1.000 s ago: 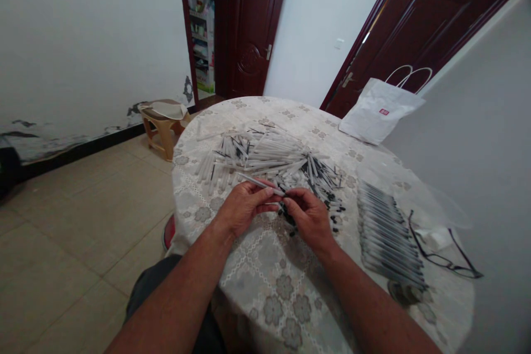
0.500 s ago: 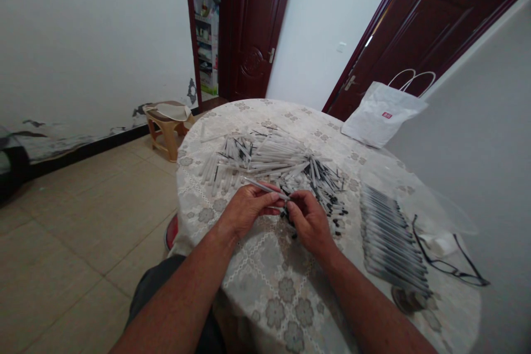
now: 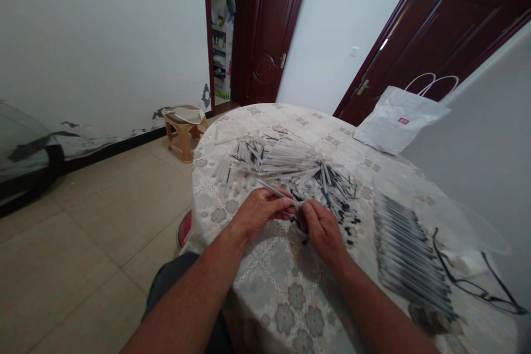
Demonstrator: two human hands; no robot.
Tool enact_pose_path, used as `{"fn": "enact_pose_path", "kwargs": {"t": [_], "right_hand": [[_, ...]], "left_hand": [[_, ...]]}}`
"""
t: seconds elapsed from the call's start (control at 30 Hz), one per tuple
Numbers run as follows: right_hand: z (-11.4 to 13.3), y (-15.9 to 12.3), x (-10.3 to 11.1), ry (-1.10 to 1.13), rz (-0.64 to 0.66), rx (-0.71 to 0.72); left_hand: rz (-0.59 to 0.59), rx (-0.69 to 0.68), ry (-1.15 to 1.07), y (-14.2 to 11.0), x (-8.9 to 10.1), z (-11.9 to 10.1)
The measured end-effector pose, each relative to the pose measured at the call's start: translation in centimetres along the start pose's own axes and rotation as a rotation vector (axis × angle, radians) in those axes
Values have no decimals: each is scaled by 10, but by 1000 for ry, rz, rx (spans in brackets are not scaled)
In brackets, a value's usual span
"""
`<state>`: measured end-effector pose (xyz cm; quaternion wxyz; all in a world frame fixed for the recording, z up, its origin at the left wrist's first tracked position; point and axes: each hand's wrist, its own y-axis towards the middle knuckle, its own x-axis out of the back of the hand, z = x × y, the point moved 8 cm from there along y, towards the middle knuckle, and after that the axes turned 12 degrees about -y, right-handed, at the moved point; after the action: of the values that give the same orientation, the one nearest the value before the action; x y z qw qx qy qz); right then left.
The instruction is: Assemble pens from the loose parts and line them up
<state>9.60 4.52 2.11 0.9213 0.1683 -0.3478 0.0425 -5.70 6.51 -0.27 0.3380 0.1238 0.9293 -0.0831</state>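
Between the fingers of my left hand (image 3: 260, 212) lies a slim greyish-white pen (image 3: 270, 188), its thin end pointing up and to the left. My right hand (image 3: 322, 230) is closed in a pinch at the other end of the pen; its fingertips hide that end. Just beyond both hands spreads a heap of loose white pen barrels (image 3: 286, 157) with dark thin parts among them. Small black pieces that look like pen caps (image 3: 347, 221) are scattered beside my right hand. Further right, a neat row of similar pens (image 3: 409, 251) lies side by side.
A flowered cloth covers the round table (image 3: 269, 282). On its right are black-framed glasses (image 3: 473, 287), clear plastic film (image 3: 452, 215) and a round dark object (image 3: 427, 318). A white paper bag (image 3: 400, 119) stands at the back right. A stool (image 3: 182, 133) is beyond the left edge.
The whole view has shifted, so everything sits further right and slightly lower. Both hands stay on the pen; my right fingers have closed in tighter around its near end.
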Motion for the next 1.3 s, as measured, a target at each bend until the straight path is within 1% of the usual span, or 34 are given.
{"fn": "enact_pose_path", "kwargs": {"t": [0.07, 0.13, 0.23, 0.33, 0.43, 0.5, 0.6, 0.7, 0.8, 0.93, 1.0, 1.1, 1.2, 1.23, 1.3], "right_hand": [[0, -1, 0, 37, -2, 9], [0, -1, 3, 56, -40, 12], [0, -1, 7, 15, -86, 16], [1, 1, 3, -41, -44, 18], [1, 1, 1, -21, -5, 3], [2, 1, 3, 4, -23, 6], [3, 0, 8, -25, -63, 27], [5, 1, 7, -71, -47, 31], [6, 1, 3, -43, -4, 19], [6, 0, 0, 29, 27, -6], [7, 0, 0, 27, 31, 3], [14, 1, 4, -44, 1, 59], [20, 4, 13, -159, -6, 122], [19, 5, 19, -194, -25, 119], [13, 9, 41, -235, -105, 60]], "left_hand": [[3, -2, 9, 0, 0, 0], [-6, -14, 11, 0, 1, 0], [-7, -22, 8, 0, 1, -1], [-1, -12, 9, 0, 0, -1], [-7, -16, 22, 0, 0, -2], [-17, -27, 27, 0, 0, -3], [-21, -35, 21, 0, 0, -4], [-12, -27, 24, 1, 0, -3], [-17, -21, 36, 1, 0, -3], [-30, -27, 53, 0, 1, -4], [-24, -35, 70, 0, 0, -5], [12, -70, 184, -1, -5, -8], [63, -126, 392, -2, -10, -11], [71, -162, 468, -2, -11, -12], [93, -261, 651, -3, -14, -13]]}}
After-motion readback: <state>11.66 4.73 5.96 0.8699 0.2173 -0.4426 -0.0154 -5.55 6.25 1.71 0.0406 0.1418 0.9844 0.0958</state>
